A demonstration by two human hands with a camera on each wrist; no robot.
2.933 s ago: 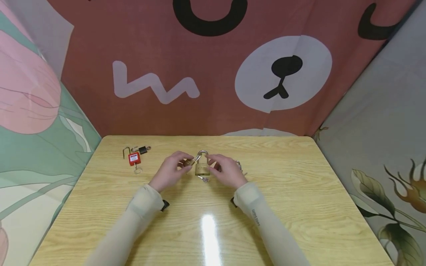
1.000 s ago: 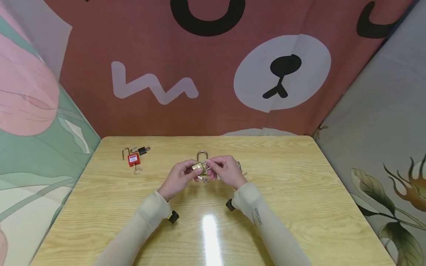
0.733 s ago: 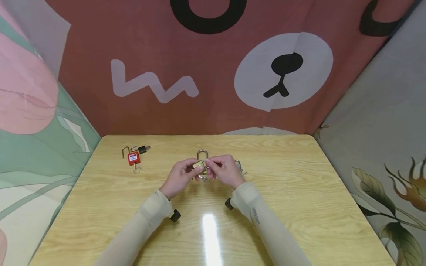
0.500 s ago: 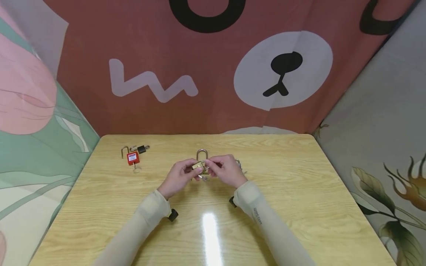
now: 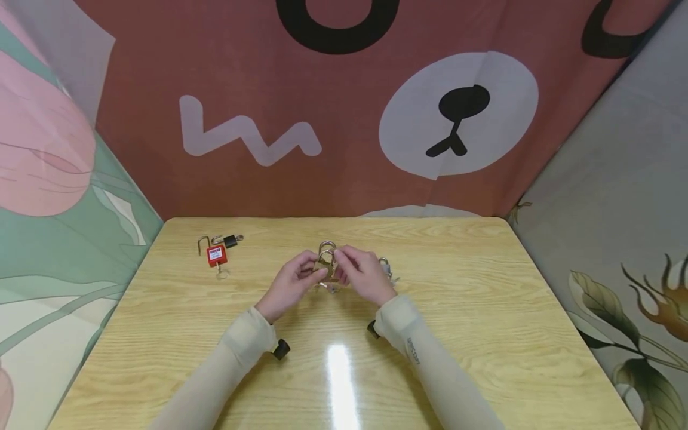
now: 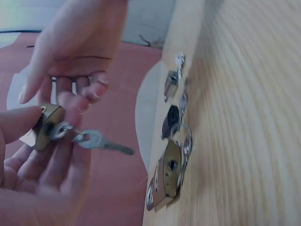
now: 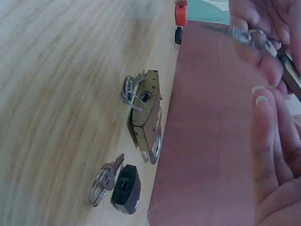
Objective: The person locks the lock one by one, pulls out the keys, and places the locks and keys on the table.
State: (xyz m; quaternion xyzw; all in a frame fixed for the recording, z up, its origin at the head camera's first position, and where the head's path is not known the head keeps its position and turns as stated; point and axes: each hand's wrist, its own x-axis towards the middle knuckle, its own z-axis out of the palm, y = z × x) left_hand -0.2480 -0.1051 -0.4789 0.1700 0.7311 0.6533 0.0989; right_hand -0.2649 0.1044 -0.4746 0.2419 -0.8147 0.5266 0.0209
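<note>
My left hand [image 5: 290,283] grips a small brass padlock [image 5: 325,268] between thumb and fingers, its shackle pointing up. From its keyhole side hangs a key [image 6: 101,141] on a ring, with another key in the lock. My right hand [image 5: 365,275] is close beside the shackle, its fingers loosely extended around nothing in the left wrist view. Behind the small padlock stands a large brass padlock [image 7: 148,106], partly hidden by the hands in the head view, with keys [image 7: 130,89] on a ring at its lower end.
Right of the large padlock lie a dark padlock [image 7: 126,188] with keys and a small silver padlock [image 6: 171,84]. At the table's back left are a red padlock [image 5: 217,255] with its shackle raised and a small black padlock [image 5: 230,241]. A printed cloth [image 5: 344,191] hangs behind.
The small brass padlock came right, over the large one, and its shackle turned from pointing right to upright. My right fingers, earlier pinching at the shackle, are now apart from it.
</note>
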